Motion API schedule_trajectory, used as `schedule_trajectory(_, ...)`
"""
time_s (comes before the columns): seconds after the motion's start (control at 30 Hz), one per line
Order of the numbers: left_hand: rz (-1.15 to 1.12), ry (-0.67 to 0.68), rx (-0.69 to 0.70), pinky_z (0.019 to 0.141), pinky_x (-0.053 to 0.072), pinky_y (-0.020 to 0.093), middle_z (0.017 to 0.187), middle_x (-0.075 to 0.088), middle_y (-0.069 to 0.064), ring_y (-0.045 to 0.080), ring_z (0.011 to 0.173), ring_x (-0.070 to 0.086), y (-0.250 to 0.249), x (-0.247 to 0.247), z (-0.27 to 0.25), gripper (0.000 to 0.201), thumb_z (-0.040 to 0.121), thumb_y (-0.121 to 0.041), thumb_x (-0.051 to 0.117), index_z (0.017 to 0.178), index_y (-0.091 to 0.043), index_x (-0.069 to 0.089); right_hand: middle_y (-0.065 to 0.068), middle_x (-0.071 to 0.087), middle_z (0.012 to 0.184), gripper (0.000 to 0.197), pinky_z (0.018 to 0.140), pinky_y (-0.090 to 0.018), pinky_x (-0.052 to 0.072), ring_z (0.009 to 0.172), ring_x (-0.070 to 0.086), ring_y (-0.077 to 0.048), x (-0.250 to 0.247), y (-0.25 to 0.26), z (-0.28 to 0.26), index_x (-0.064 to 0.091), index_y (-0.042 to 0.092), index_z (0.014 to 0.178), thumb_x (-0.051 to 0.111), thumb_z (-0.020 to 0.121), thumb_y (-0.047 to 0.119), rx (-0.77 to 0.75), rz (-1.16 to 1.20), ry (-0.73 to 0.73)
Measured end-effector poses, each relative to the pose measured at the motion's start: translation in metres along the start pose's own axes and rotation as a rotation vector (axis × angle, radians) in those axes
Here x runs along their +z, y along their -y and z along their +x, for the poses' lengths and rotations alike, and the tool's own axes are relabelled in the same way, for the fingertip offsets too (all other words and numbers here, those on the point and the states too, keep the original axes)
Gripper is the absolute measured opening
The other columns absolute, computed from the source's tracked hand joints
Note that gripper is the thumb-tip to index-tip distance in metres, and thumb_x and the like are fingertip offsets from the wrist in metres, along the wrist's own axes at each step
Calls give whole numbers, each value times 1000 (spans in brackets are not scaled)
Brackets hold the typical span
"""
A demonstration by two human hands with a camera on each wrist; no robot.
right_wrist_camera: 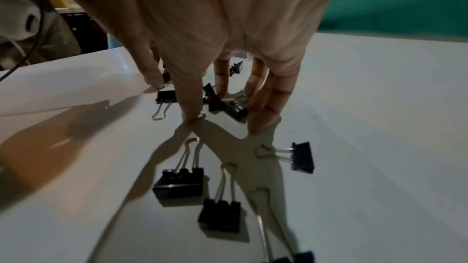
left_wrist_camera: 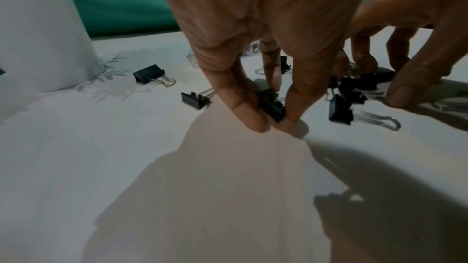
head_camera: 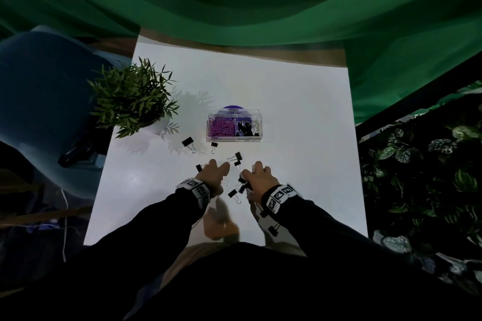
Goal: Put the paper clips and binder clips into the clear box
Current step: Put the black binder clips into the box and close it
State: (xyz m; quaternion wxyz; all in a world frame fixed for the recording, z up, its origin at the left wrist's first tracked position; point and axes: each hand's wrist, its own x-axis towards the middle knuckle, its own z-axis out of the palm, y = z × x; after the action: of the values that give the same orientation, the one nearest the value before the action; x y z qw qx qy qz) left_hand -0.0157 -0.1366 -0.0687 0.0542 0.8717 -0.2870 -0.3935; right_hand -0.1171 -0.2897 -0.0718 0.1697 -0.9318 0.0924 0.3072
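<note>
Your left hand (left_wrist_camera: 253, 37) pinches one clip (left_wrist_camera: 272, 105) on the worktop (head_camera: 300, 112), near side of the box (head_camera: 234, 125); your right hand (right_wrist_camera: 215, 27) has fingers splayed, released, over more clips (right_wrist_camera: 229, 108).

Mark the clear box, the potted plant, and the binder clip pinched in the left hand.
clear box (head_camera: 257, 126): head view, on its right end wall.
potted plant (head_camera: 133, 99): head view, on the middle of its leaves.
binder clip (left_wrist_camera: 272, 105): left wrist view, on its black body between the left hand's fingers.
</note>
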Motion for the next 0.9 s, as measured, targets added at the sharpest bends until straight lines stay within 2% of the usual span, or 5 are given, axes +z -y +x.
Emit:
schedule_trajectory(0.3, -81, 39, -8, 56, 37, 28, 98, 32, 5, 22, 55, 42, 3, 3, 3, 33, 68, -2, 63, 84, -21, 41, -13, 36, 116, 38, 70, -44, 52, 83, 58, -36, -4, -3, 0, 45, 11, 110, 64, 79, 14, 14, 3, -7)
schedule_trajectory(0.5, -90, 18, 37, 64, 31, 30, 85, 46, 2, 23, 76, 46, 5, 1, 0, 32, 70, -5, 66, 80, -19, 39, -14, 48, 116, 32, 73, -40, 47, 95, 64, -39, -7, -4, -1, 49, 9, 119, 55, 87, 12, -39, -44, 32)
schedule_trajectory(0.67, -150, 17, 17, 63, 35, 31, 73, 51, -7, 23, 78, 51, 7, 1, -1, 35, 71, -7, 64, 67, -27, 36, -17, 50, 122, 40, 78, -41, 49, 100, 64, -38, -5, -3, -4, 51, 3, 123, 58, 83, 0, -119, -136, 55)
schedule_trajectory(0.83, -353, -111, -16, 60, 45, 27, 77, 67, 4, 20, 72, 62, -3, -16, -2, 22, 74, -12, 70, 72, -22, 50, -11, 56, 97, 5, 71, -31, 44, 86, 61, -31, -29, -14, -5, 60, 10, 89, 56, 86, 10, -21, 105, -35)
schedule_trajectory(0.9, -436, -198, -14, 57, 40, 22, 73, 69, 1, 13, 65, 63, -14, -31, 0, 16, 76, -13, 72, 77, -16, 56, -8, 61, 89, 10, 72, -32, 51, 79, 62, -27, -49, -15, -3, 62, 9, 85, 57, 90, 15, 27, 264, -148)
